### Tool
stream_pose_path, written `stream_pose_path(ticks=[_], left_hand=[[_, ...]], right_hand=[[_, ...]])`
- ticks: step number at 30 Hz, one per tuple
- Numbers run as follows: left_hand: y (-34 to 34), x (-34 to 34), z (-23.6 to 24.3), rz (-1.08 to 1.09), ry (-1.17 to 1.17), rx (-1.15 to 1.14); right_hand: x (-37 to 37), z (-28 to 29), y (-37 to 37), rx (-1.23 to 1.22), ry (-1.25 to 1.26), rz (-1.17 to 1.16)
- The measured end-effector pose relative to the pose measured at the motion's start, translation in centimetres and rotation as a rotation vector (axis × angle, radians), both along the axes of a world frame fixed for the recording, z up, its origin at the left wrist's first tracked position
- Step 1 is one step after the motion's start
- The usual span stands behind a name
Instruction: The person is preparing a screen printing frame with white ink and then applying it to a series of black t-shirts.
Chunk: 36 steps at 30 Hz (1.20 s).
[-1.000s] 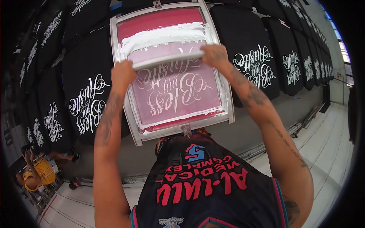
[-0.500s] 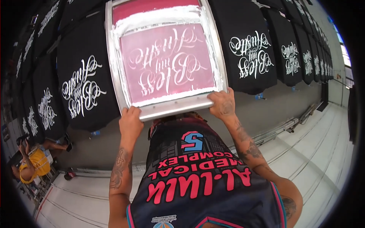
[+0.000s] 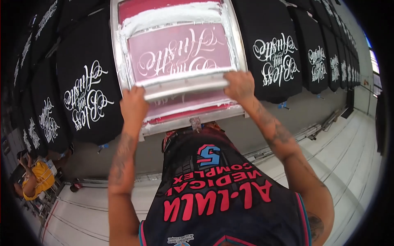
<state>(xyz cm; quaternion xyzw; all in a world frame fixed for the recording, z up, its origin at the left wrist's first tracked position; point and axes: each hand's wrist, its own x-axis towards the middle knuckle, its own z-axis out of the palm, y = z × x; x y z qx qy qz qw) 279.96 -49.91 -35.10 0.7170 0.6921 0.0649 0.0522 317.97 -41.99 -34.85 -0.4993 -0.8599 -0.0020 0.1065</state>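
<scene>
Left hand (image 3: 134, 107) and right hand (image 3: 240, 87) in closed grip, we clasp both ends of a squeegee (image 3: 186, 87), its long axis crosswise between them over the screen-printing frame (image 3: 172, 126).

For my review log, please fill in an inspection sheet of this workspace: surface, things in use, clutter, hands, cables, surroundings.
Surface: black shirts with white lettering lie in rows on both sides of the framed screen.
Things in use: the pale squeegee spans the pink mesh; a thick band of white ink crosses its far part.
Clutter: a small dark item on the floor at left, too small to identify.
Left hand: closed on the squeegee's left end.
Right hand: closed on its right end.
Cables: nothing seen for certain.
Surroundings: pale floor; a person in yellow at lower left.
</scene>
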Motion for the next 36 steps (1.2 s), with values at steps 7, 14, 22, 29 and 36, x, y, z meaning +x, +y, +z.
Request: stream_pose_path(ticks=[7, 14, 22, 29, 36], left_hand=[[23.0, -4.9, 2.0, -0.084, 0.101, -0.002], [4.4, -0.9, 5.5, -0.026, -0.039, -0.061], [-7.5, 2.9, 4.7, -0.026, -0.097, -0.171], [-10.2, 5.3, 5.0, 0.128, -0.111, -0.199], [9.3, -2.0, -0.1, 0.011, 0.019, 0.039]], right_hand=[[-4.6, 1.1, 22.6, -0.03, -0.09, -0.039], [-0.6, 5.1, 5.2, -0.221, -0.069, -0.065], [1.3, 4.2, -6.9, -0.357, -0.033, -0.062], [0.8, 4.7, -9.1, -0.257, -0.018, -0.004], [-1.5, -0.8, 9.2, 0.083, 0.086, 0.002]])
